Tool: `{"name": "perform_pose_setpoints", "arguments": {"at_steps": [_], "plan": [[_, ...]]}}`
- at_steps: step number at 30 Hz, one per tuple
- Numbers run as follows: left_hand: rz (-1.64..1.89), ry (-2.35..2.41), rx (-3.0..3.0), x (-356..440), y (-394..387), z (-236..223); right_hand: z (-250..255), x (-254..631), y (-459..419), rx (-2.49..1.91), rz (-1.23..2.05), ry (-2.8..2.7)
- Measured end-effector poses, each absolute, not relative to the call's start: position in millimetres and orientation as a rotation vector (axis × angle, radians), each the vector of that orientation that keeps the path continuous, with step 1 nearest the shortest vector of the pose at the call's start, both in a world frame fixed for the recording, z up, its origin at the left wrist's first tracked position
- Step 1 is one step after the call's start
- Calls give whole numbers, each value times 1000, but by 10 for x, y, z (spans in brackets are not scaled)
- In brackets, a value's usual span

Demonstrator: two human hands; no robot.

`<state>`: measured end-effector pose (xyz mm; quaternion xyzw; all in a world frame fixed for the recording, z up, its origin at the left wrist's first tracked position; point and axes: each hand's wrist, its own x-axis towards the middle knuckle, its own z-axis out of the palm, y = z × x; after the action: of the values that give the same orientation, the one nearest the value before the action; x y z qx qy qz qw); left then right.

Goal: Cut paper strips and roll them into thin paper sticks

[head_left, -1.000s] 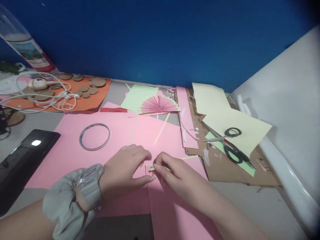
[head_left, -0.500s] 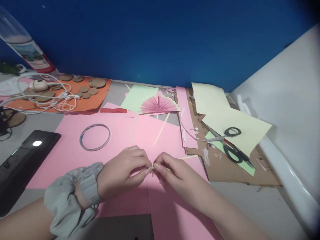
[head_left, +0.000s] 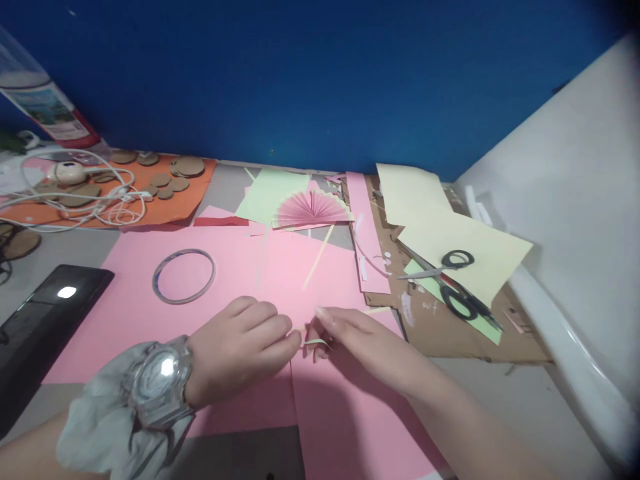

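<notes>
Over the pink paper (head_left: 250, 267), my two hands meet near the middle. My right hand (head_left: 360, 337) is closed on a narrow pale yellow-green paper strip (head_left: 316, 341), which curls between its fingers. My left hand (head_left: 245, 343) is closed in a pinch, its thumb and fingertips right beside the strip's left end. Whatever sits inside that pinch is hidden by the fingers. A pink pleated paper fan (head_left: 313, 209) with a pale edge lies beyond the hands. To the left on the pink paper rests a thin roll of tape (head_left: 156, 277).
Black-handled scissors (head_left: 457, 259) lie on pale yellow paper (head_left: 470, 233) and cardboard (head_left: 425, 333) at the right. A black phone (head_left: 55, 300) is at the left. Cardboard circles (head_left: 187, 166), white cables (head_left: 120, 200) and a bottle (head_left: 50, 113) stand or lie behind it.
My left hand has turned over so its knuckles and watch face show, and it has drawn slightly left. My right hand has rolled, and the curled strip shows more. The view has shifted slightly.
</notes>
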<state>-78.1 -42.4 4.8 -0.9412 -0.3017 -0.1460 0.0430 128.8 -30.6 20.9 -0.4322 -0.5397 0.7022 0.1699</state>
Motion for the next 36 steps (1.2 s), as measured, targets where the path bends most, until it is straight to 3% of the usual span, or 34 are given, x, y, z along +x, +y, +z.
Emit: {"name": "perform_pose_setpoints", "arguments": {"at_steps": [10,17,20,36], "plan": [[-499,-952,-2849,-818,-411,31,220,1315,-314,-1344,1863,-1795],[-757,-1606,-3335,-753,-373,126,270,1268,-338,-1374,1707,-1961],[-687,-1803,-3430,-713,-372,130,254,1247,-356,-1388,1600,-2042],[-587,-1866,-3471,-697,-340,95,190,1268,-364,-1471,1614,-2014]]}}
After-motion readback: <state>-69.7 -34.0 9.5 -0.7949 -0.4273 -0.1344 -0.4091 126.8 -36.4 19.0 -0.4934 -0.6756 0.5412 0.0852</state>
